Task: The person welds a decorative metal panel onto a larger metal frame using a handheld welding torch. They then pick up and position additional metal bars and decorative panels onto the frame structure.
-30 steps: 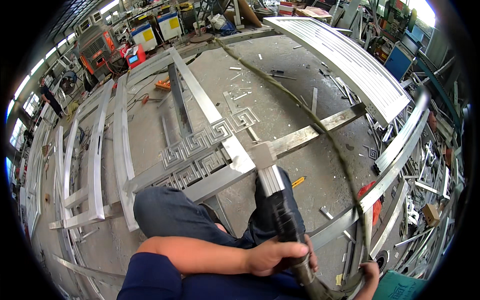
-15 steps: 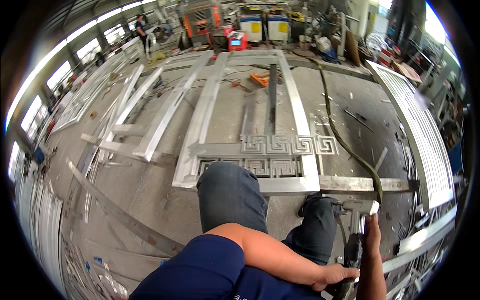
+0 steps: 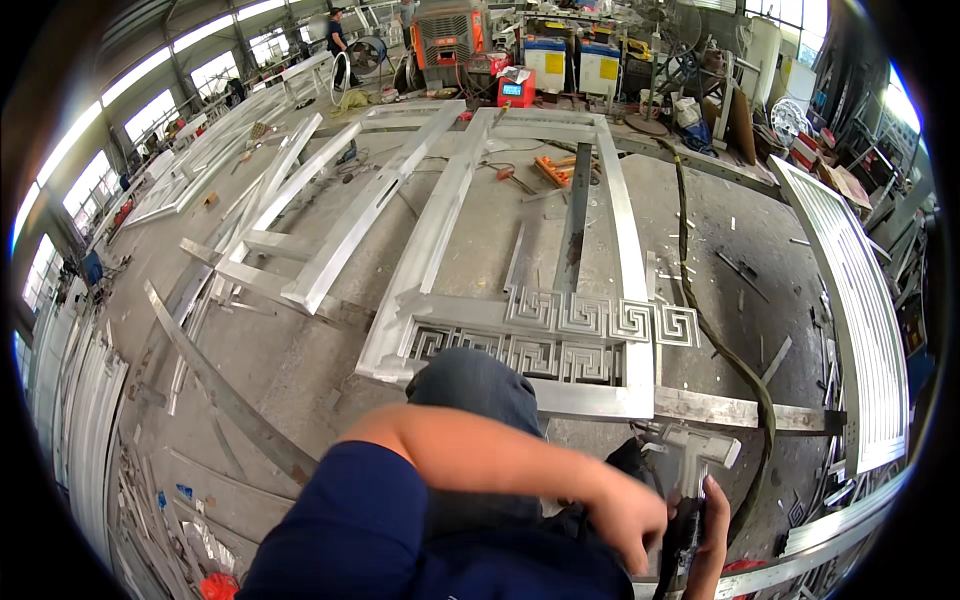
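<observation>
A grey welding gun (image 3: 690,450) with a T-shaped head and a dark grip stands upright at the lower right, its nozzle pointing left. My right hand (image 3: 714,520) is wrapped round its grip from the right side. My left hand (image 3: 625,515) hangs just left of the grip, fingers curled downward and slightly blurred; what they hold, if anything, is hidden. In front of my knee lies a silver metal frame (image 3: 625,245). One fretwork strip (image 3: 570,360) sits inside its near end, and another fretwork strip (image 3: 580,312) rests across the frame, jutting past its right side.
A thick dark hose (image 3: 690,270) winds over the floor right of the frame. A slatted panel (image 3: 850,320) leans at the right. Metal bars (image 3: 350,240) lie left. Behind are orange clamps (image 3: 553,170), a red box with a screen (image 3: 516,90), an orange machine (image 3: 448,40) and a person (image 3: 337,42).
My left hand has come up and away from the lower part of the welding gun. The gun and my right hand have shifted slightly left and down, and the view has tilted.
</observation>
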{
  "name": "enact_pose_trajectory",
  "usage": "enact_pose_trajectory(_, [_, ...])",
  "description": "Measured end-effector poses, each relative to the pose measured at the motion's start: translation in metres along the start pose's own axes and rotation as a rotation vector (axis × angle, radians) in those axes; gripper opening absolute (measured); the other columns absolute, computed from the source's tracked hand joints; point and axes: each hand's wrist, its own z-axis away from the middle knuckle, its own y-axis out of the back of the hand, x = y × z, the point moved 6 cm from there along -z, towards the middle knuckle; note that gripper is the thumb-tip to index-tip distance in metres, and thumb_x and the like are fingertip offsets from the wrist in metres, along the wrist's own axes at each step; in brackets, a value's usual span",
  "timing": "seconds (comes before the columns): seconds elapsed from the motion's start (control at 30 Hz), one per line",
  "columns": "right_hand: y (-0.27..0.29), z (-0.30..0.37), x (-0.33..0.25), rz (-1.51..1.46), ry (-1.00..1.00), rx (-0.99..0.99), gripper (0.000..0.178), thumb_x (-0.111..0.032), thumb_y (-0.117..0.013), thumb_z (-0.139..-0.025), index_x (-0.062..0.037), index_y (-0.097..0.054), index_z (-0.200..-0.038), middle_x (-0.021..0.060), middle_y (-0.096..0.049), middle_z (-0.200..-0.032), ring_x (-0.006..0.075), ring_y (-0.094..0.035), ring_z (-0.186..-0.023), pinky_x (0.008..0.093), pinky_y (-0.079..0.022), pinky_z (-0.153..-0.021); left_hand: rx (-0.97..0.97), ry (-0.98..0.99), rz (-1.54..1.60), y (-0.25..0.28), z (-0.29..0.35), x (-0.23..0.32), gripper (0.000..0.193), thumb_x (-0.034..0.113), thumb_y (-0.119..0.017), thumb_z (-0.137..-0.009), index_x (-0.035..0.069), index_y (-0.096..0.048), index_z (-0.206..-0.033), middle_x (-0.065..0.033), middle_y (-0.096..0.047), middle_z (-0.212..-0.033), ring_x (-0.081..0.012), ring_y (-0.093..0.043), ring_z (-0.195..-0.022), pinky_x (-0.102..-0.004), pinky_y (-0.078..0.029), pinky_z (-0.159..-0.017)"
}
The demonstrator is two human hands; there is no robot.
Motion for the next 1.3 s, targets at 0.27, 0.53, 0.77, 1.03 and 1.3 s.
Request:
enact_pose_trajectory(0.27, [-0.008,-0.062,-0.025,-0.008,0.011,0.001,0.046,-0.050,-0.050,-0.096,-0.0083,-0.062,-0.111,0.0118,-0.064,-0.076,0.0248,-0.062,-0.061,0.0431,-0.055,-0.061,0.625,0.501,-0.218,0.236,0.143,-0.097,0.048,0.038,-0.069,-0.089,-0.008,-0.070,-0.102,-0.0215,-0.073,-0.097,-0.0300,-0.070,-0.087,-0.0386,-0.056,-0.080])
enact_pose_trajectory(0.53, [-0.018,-0.061,0.005,-0.356,-0.016,0.164,0.059,-0.056,-0.048,-0.095,-0.0070,-0.058,-0.126,0.0117,-0.063,-0.076,0.0269,-0.062,-0.062,0.0496,-0.058,-0.070,0.863,0.614,0.022,0.310,0.175,-0.209,0.044,0.036,-0.072,-0.089,-0.006,-0.072,-0.101,-0.0143,-0.073,-0.086,-0.0203,-0.068,-0.075,-0.0344,-0.055,-0.070])
enact_pose_trajectory(0.77, [-0.042,-0.012,0.071,-0.484,0.111,0.170,0.054,-0.047,-0.050,-0.096,0.0036,-0.060,-0.111,0.0168,-0.065,-0.085,0.0266,-0.063,-0.069,0.0500,-0.053,-0.084,1.031,0.561,0.113,0.266,0.170,-0.282,0.032,0.026,-0.071,-0.093,-0.005,-0.069,-0.099,-0.0066,-0.067,-0.079,-0.0108,-0.061,-0.068,-0.0285,-0.051,-0.061])
enact_pose_trajectory(1.03, [-0.050,0.069,0.141,-0.634,0.229,0.018,0.056,-0.043,-0.048,-0.100,0.0014,-0.051,-0.133,0.0151,-0.062,-0.087,0.0254,-0.063,-0.070,0.0496,-0.053,-0.086,0.826,0.523,-0.415,0.197,0.138,-0.223,0.033,0.028,-0.071,-0.088,-0.003,-0.071,-0.101,-0.0136,-0.073,-0.091,-0.0232,-0.069,-0.084,-0.0357,-0.054,-0.078])
enact_pose_trajectory(1.3, [-0.071,0.079,0.146,-0.566,0.303,-0.022,0.062,-0.043,-0.050,-0.099,0.0080,-0.049,-0.134,0.0137,-0.063,-0.082,0.0240,-0.064,-0.065,0.0469,-0.055,-0.080,0.967,0.577,-0.501,0.148,0.270,-0.158,0.032,0.026,-0.070,-0.088,-0.002,-0.071,-0.103,-0.0152,-0.073,-0.096,-0.0249,-0.069,-0.088,-0.0364,-0.054,-0.081])
